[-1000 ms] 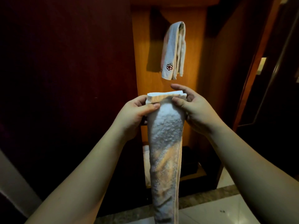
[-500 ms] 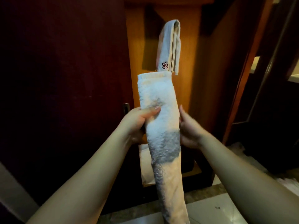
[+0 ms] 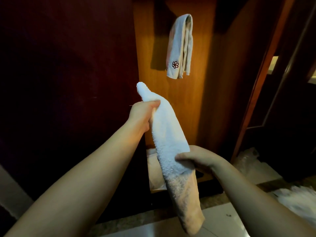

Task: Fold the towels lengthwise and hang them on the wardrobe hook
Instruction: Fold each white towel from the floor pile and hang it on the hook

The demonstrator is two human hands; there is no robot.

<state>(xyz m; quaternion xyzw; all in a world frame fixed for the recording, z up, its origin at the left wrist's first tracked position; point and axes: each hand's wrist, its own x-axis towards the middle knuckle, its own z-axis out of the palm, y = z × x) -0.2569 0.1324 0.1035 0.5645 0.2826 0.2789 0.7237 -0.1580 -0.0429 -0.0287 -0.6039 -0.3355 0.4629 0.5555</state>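
Now left hand (image 3: 143, 113) raised, right hand (image 3: 196, 159) low, both gripping towel (image 3: 169, 139)

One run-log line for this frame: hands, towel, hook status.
left hand: grips towel near top | right hand: grips towel mid-length | towel: folded narrow, tilted, not hung | hung towel: on wardrobe
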